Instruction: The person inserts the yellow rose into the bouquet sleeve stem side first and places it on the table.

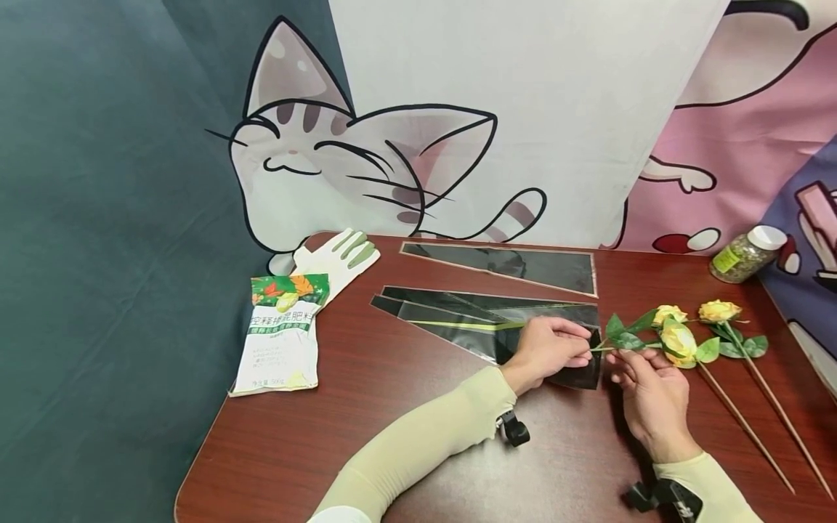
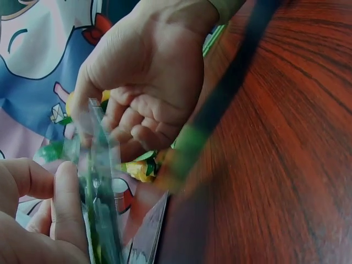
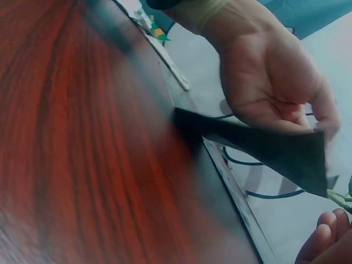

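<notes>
A clear, dark-looking flower sleeve lies at the middle of the table, its wide end lifted. Through the film shows a green stem belonging to an artificial yellow rose, whose leaves stick out of that end. My left hand pinches the sleeve's edge close to the stem; in the right wrist view the dark film hangs from its fingertips. My right hand pinches the rose's stem just past the sleeve. Yellow blooms overlap above that hand, so which one tops the held stem is hard to tell.
Another yellow rose lies at the right, with bare brown stems beside it. One more sleeve is behind. At the left are a fertilizer bag and a white-green glove. A lidded jar stands back right.
</notes>
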A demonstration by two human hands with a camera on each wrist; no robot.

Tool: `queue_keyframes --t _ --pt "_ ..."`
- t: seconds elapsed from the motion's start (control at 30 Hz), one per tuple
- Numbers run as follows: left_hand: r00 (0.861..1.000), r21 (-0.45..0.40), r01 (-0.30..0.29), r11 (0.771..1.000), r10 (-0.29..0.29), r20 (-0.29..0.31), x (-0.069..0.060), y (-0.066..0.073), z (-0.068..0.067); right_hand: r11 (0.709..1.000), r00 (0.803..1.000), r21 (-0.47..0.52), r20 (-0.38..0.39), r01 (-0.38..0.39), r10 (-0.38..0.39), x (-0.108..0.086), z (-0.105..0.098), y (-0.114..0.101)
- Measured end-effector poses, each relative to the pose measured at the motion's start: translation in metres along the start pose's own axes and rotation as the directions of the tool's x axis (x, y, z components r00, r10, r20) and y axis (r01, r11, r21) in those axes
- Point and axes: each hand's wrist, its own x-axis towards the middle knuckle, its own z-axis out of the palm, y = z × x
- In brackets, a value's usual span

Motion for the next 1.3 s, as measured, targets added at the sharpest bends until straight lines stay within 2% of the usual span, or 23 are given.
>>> queue_keyframes --t 0.3,0.7,1.07,1.3 --pt "1.0 -0.059 0.021 0.998 -0.021 -0.001 0.0 0.0 0.002 0.996 0.995 -0.078 0.085 -0.04 0.046 -0.004 0.004 0.006" --pt "0.999 -0.093 0.012 0.996 -0.015 -0.029 0.003 0.0 0.0 0.981 0.992 -0.175 0.077 -0.088 0.103 -0.004 0.005 0.009" --pt "1.0 -0.116 -0.002 0.993 -0.001 -0.027 0.002 0.0 0.001 0.98 0.992 -0.184 0.092 -0.069 0.087 -0.005 0.007 0.011" --pt "0.999 -0.11 0.001 0.994 -0.006 -0.041 0.001 0.0 0.002 0.987 0.99 -0.152 0.114 -0.059 0.077 -0.005 0.007 0.012"
